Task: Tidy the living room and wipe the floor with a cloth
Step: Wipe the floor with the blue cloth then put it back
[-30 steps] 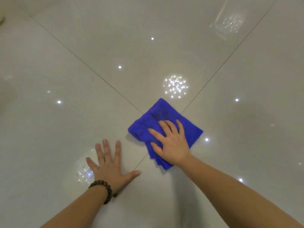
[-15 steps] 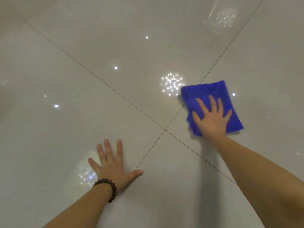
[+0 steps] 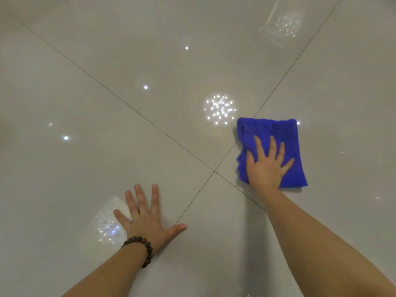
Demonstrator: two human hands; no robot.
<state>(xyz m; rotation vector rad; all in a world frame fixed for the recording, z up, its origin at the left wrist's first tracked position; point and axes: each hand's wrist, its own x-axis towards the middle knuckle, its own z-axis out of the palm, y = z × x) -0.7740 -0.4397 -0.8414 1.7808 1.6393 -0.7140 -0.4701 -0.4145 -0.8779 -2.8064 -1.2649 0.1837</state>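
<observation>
The right hand [image 3: 266, 166] lies flat, fingers spread, pressing on the cloth [image 3: 278, 133], which reaches past the fingertips toward 12 o'clock, its long axis running 12 to 6. The left hand [image 3: 147, 219], also flat and holding nothing, props on the floor [image 3: 107, 125] at 8 o'clock, well apart, so the right is the one to wipe

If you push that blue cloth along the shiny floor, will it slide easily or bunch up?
The blue cloth probably slides easily, since the floor looks glossy. Its left edge looks rumpled, so it's likely soft and may bunch.
</observation>
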